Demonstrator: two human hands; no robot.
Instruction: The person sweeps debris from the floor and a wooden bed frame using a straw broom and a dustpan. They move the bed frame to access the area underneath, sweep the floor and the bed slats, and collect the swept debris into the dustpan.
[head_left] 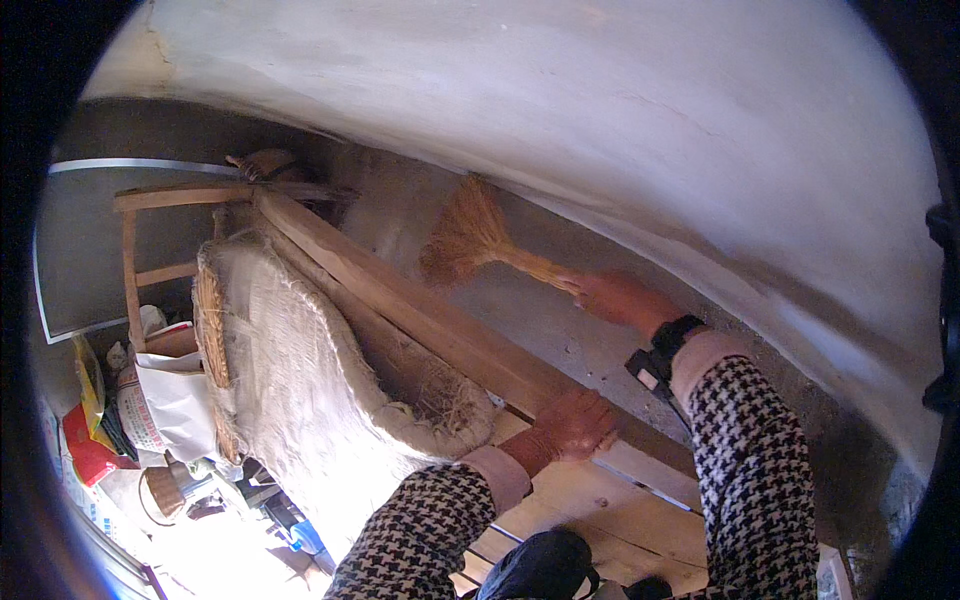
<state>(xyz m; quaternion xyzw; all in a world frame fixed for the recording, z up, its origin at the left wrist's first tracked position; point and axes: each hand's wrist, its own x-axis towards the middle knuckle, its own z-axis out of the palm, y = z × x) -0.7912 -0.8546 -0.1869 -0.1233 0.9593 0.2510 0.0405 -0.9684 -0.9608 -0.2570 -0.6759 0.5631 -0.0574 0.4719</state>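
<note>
My right hand point(625, 298) is closed around the handle of a straw hand broom point(472, 235). The broom's fanned bristles point away to the left, low over the grey, dusty ground between the wall and a long wooden rail. My left hand point(578, 422) is on that wooden rail point(400, 300), its fingers curled over the top. A black band with a small dark box sits at my right wrist.
A rolled, whitish fibre mat point(290, 350) with straw lies beside the rail over wooden planks point(590, 510). A pale wall point(650, 100) bulges along the right. Bags point(180, 400) and clutter lie lower left. A shadowed, hand-like shape point(268, 164) shows at the rail's far end.
</note>
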